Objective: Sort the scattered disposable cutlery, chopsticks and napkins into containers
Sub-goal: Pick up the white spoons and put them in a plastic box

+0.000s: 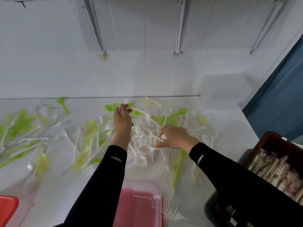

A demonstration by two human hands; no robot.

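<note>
Both hands are in the heap at the middle of the table (54, 190), towards its far edge. The left hand (123, 120) pinches a white piece at the far side of the pile; blur hides whether it is a spoon or a fork. The right hand (176, 136) is curled round a small bunch of white spoons (146, 149), one bowl poking out past the fingers.

This looks like gathering the white spoons. Best to keep the bowls pointing one way and the handles together, and to lift rather than drag, since the green pieces (178, 166) and white forks (170, 210) are tangled in and would ride along. A bunch that gets too fat will fan out and spill.

Now the count:
- Two hands at work.
- Four containers I can be sure of:
  - a clear-lidded pink box (139, 207) at the near edge
  - a red one (6, 208) at the near left corner
  - a clear tub (224, 90) at the far right
  - a dark crate (278, 140) on the right, packed with wrapped chopsticks (270, 169)
- The loose cutlery runs to dozens, too smeared to number.
- Napkins: none that I can make out.
</note>
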